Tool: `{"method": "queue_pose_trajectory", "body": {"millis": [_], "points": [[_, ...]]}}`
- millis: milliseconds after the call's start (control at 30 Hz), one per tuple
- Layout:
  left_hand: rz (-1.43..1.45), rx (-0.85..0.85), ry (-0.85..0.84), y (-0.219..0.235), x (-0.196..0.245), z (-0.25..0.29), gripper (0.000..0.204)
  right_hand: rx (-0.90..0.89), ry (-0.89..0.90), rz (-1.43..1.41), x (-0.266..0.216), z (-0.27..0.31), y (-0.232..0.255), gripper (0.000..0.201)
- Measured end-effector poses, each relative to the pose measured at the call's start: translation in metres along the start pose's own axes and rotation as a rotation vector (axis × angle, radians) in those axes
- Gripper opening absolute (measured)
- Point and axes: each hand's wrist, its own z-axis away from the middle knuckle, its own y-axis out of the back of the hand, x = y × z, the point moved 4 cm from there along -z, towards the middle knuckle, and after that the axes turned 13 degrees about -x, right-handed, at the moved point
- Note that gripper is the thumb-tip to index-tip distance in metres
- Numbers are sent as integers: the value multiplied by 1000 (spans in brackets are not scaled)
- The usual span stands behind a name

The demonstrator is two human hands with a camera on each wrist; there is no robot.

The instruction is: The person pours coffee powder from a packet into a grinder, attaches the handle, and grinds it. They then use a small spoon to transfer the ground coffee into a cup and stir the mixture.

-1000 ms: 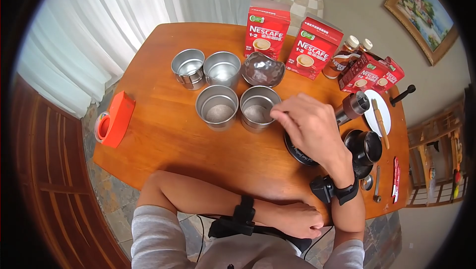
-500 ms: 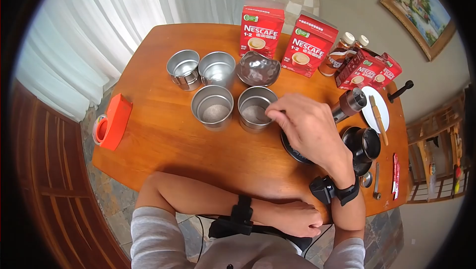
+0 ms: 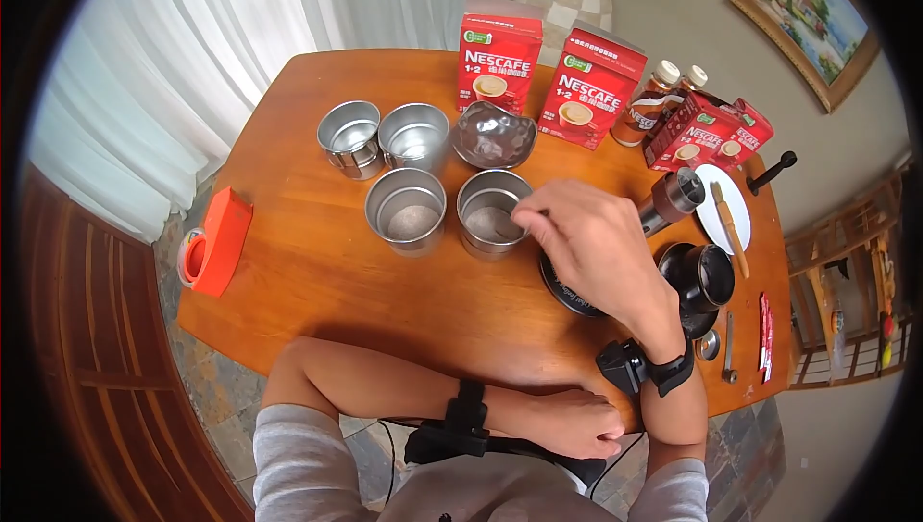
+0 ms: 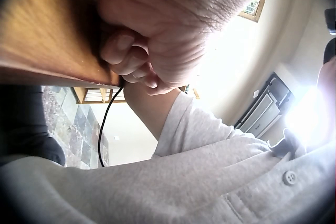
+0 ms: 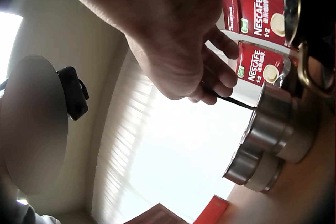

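Stirring powder in a steel cup
The right hand (image 3: 591, 238) pinched a thin dark stirrer (image 5: 233, 101) in its grip over the front-right round steel cup (image 3: 493, 211); next, likely lifting it clear. Left hand (image 3: 577, 423) rested curled, holding nothing, at the wooden surface (image 3: 327, 262) edge.

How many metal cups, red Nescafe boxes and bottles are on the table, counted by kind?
Metal cups: 4
Red Nescafe boxes: 4
Bottles: 2
Total: 10
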Motion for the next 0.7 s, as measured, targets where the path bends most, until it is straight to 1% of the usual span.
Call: {"method": "queue_pose_trajectory", "body": {"millis": [100,200,267,333,367,400,467,533,567,600,700], "points": [[1,4,-8,-2,-2,0,42,94,-33,-12,1,1,6,7],[35,-6,10,-2,-2,-2,42,273,19,-126,-2,3,33,8],[58,-22,30,-1,-1,0,42,289,-53,-138,-2,11,55,10],[85,-30,44,0,-1,0,42,329,-198,-289,3,26,74,13],[96,-29,41,1,0,0,42,385,-171,-311,6,34,81,16],[108,-27,40,2,2,0,42,381,-237,-300,10,45,88,18],[123,-26,42,1,2,1,43,400,-260,-347,22,66,92,18],[121,-25,44,0,-1,0,43,363,-286,-251,28,85,93,18],[114,-28,46,0,-1,0,43,346,-298,-203,30,94,91,19],[105,-30,48,0,-1,-1,43,339,-337,-249,34,102,85,17],[96,-49,71,2,0,-2,43,268,-334,-112,40,113,67,12]]}}
